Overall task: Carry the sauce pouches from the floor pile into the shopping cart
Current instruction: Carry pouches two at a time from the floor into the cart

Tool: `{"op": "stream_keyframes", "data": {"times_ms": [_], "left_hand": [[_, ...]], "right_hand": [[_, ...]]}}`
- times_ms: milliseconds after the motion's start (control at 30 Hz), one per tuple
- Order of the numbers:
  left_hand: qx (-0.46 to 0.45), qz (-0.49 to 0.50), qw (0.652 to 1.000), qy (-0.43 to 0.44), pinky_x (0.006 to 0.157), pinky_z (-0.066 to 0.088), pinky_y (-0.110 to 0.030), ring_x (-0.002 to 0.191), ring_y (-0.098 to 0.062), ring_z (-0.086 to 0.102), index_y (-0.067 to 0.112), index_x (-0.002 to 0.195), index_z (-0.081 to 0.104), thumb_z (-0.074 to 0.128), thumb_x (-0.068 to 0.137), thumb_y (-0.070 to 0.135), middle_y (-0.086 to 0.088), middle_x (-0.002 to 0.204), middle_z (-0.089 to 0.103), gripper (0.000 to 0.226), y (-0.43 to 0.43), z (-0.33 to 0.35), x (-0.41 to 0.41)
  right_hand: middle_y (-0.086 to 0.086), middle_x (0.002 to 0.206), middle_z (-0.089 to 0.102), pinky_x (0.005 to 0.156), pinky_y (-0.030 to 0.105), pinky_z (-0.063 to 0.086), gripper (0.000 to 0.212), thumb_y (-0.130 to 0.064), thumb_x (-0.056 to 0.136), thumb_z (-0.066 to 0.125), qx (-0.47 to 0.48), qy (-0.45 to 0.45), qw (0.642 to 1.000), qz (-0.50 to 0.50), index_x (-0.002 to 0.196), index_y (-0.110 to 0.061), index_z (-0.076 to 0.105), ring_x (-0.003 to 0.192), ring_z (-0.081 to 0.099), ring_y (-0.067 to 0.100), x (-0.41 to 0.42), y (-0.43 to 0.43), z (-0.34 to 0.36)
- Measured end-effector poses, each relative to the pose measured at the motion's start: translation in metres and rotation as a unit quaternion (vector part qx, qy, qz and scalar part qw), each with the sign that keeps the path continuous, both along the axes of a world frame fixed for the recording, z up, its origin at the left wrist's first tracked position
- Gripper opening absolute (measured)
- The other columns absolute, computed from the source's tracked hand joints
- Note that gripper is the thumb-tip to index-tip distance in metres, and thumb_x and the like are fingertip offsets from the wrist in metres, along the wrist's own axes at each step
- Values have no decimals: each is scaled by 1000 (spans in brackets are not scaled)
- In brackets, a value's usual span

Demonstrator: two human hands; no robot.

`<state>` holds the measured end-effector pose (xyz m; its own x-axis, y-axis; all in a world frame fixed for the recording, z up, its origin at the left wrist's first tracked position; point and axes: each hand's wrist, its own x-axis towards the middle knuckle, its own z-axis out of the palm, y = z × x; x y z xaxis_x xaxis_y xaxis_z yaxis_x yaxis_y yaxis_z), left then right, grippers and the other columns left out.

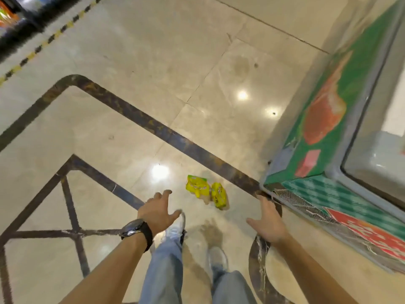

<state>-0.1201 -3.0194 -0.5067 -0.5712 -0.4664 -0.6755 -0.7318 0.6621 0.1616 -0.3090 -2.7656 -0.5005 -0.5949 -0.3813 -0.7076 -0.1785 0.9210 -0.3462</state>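
From the head view, two yellow sauce pouches [206, 190] lie side by side on the pale tiled floor [135, 51] just ahead of the person's shoes, while the left hand [158, 210] and right hand [268, 222] reach down above them, fingers spread and empty, beside a rusty metal frame [135, 116].

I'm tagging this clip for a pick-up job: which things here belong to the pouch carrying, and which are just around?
Part of the job:
yellow sauce pouches, two on the floor
left hand, open and empty
right hand, open and empty
rusty metal frame, perhaps the cart; I cannot tell

Just around:
green chest freezer
wristwatch
yellow-black floor tape
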Motion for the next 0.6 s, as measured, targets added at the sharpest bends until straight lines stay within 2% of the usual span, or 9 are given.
{"op": "stream_keyframes", "data": {"times_ms": [67, 200, 233, 300, 367, 433, 533, 600], "left_hand": [[24, -20, 999, -12, 88, 51, -39, 119, -27, 58, 26, 149, 26, 48, 91, 64, -5, 141, 48, 73, -22, -46, -10], [58, -60, 994, -66, 89, 52, -40, 122, -26, 55, 26, 151, 20, 51, 90, 63, -4, 143, 44, 77, -52, -151, -11], [64, -57, 994, -75, 88, 54, -41, 120, -26, 57, 27, 152, 19, 53, 90, 63, -4, 143, 44, 79, -58, -178, -10], [85, -48, 992, -84, 85, 56, -43, 111, -26, 60, 27, 152, 15, 58, 87, 63, -5, 142, 42, 87, -66, -232, -11], [95, -36, 992, -73, 85, 55, -45, 110, -29, 60, 26, 154, 11, 64, 85, 60, -7, 142, 39, 93, -71, -285, -11], [88, -36, 994, -51, 89, 53, -47, 118, -33, 55, 24, 156, 9, 69, 83, 53, -9, 147, 35, 98, -72, -337, -15], [82, -29, 996, 1, 97, 49, -50, 134, -33, 43, 23, 157, 10, 77, 79, 46, -8, 155, 29, 106, -72, -412, -20], [84, -31, 994, 67, 107, 43, -48, 141, -31, 34, 20, 157, 14, 81, 76, 42, -8, 159, 27, 107, -72, -458, -25]], "right_hand": [[12, 150, 33, 108, 32, 32, 84, -29, 82, 73, -4, -22, 998, -51, 150, -14, 25, 137, 36, 27, 1, -13, -42], [11, 150, 34, 113, 44, 32, 89, -25, 75, 81, -29, -24, 989, -146, 148, -15, 31, 139, 34, 29, 14, -34, -135], [11, 151, 34, 113, 41, 32, 90, -23, 74, 82, -35, -24, 985, -166, 148, -14, 31, 139, 35, 28, 17, -38, -161], [9, 151, 34, 110, 28, 30, 91, -18, 75, 82, -45, -21, 981, -189, 149, -10, 31, 139, 35, 25, 21, -41, -213], [9, 149, 36, 98, 14, 27, 93, -17, 72, 85, -52, -15, 978, -201, 148, -8, 31, 135, 39, 24, 25, -41, -265], [10, 148, 37, 86, 8, 28, 97, -18, 69, 87, -50, -17, 977, -207, 148, -10, 31, 118, 48, 17, 28, -41, -313], [10, 148, 36, 68, -1, 32, 100, -12, 66, 88, -73, -10, 968, -240, 148, -10, 30, 78, 47, -4, 32, -38, -383], [2, 142, 39, 65, -7, 32, 100, -10, 65, 89, -92, -2, 963, -252, 147, -10, 32, 71, 48, -9, 32, -36, -429]]}}
